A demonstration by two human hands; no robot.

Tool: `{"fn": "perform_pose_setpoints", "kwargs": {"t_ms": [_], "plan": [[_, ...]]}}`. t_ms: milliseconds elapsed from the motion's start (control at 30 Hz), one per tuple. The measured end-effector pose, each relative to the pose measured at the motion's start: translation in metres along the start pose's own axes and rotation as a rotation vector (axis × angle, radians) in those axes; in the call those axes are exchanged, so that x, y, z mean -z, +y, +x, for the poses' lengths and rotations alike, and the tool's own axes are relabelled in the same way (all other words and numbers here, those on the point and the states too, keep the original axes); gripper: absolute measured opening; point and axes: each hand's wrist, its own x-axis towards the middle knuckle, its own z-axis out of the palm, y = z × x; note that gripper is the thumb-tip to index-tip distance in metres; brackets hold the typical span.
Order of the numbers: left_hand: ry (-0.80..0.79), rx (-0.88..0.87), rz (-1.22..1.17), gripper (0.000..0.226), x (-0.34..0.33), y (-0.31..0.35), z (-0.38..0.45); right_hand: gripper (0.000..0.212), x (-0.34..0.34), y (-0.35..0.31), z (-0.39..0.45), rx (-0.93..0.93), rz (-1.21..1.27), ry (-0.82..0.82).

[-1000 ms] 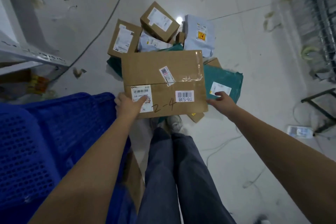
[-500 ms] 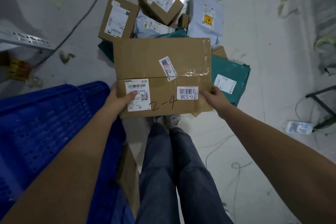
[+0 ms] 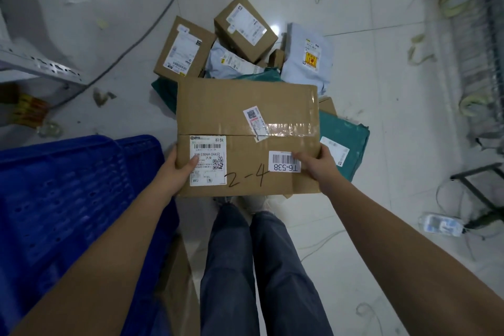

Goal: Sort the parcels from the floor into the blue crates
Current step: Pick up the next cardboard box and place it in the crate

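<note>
Fingers of both hands are gripping the large flat brown cardboard box (image 3: pixel 246 139), marked "2-4" by hand and labelled T6-538. The left hand (image 3: pixel 174 169) is clasping the near left edge, its thumb lying on the white shipping label; the right hand (image 3: pixel 319 165) is clasping the near right corner, its thumb pressing beside the barcode sticker. The remaining fingers are passing under the box and cannot be seen.

Compared with a second ago, the box is sitting higher and closer to the camera, and the right hand, which was only reaching toward the corner, is now bearing its share. The box is hanging clear of the floor (image 3: pixel 354 240), above the person's legs and in front of the heap.

That heap is lying just beyond: two smaller brown cartons (image 3: pixel 184 49), pale grey mailer bags (image 3: pixel 309 56) and a teal mailer bag (image 3: pixel 345 150) partly hidden behind the held box. The blue perforated plastic crate (image 3: pixel 65 194) is standing immediately to the left, its rim beside the left hand.

Judgement: the pick is complete and the label is facing up for reading. The transfer leftward into the crate is not yet done. Most parcels are awaiting sorting.
</note>
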Motion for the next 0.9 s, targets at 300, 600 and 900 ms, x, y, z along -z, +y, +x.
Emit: {"fn": "perform_pose_setpoints", "kwargs": {"t_ms": [300,600,900], "plan": [[0.104,-0.097,-0.055,0.052,0.010,0.032,-0.106,0.084,0.041,-0.015,-0.104,0.162,-0.035,-0.001],[0.293,-0.257,-0.304,0.050,0.037,0.072,-0.229,0.068,0.095,-0.065,-0.206,0.500,0.039,-0.081],[0.492,-0.418,-0.562,0.046,0.046,0.069,-0.323,0.074,0.104,-0.106,-0.265,0.791,0.052,-0.265]]}}
